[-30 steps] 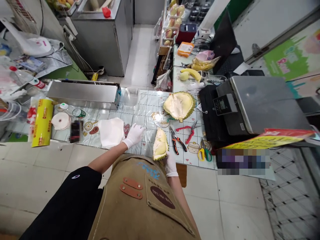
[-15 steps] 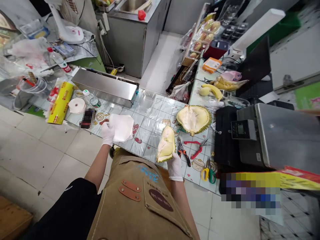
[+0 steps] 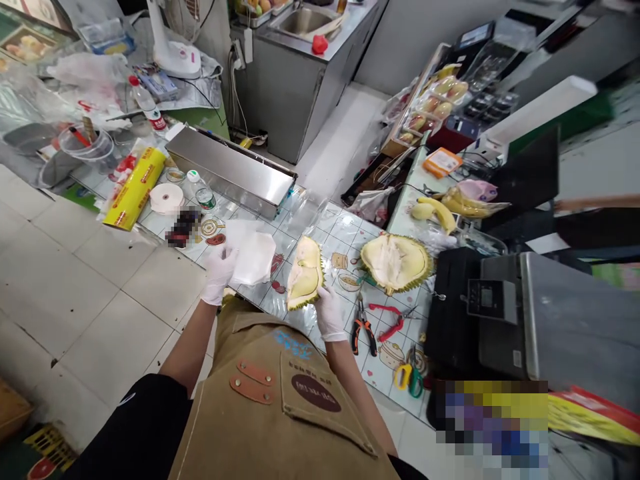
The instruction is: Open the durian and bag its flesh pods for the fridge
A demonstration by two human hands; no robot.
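Note:
My right hand [image 3: 330,313], in a white glove, grips the spiky rind of a durian segment [image 3: 305,273] with pale yellow flesh, holding it above the tiled-pattern counter mat [image 3: 345,267]. My left hand [image 3: 219,275], also gloved, pinches the near edge of a white sheet [image 3: 255,258], whose edge is lifted. A larger opened durian half [image 3: 395,263] rests on the mat beyond the segment, its flesh facing up. Neither hand touches it.
Orange-handled pliers [image 3: 363,331], red-handled pliers [image 3: 393,322] and yellow-green scissors [image 3: 407,380] lie near my right hand. A steel box [image 3: 230,172], cling film roll [image 3: 135,198] and weighing scale [image 3: 575,313] stand around the mat.
My left hand has moved from the right of the white sheet onto its near edge, lifting it. The durian segment now leans left. The whole view has swung.

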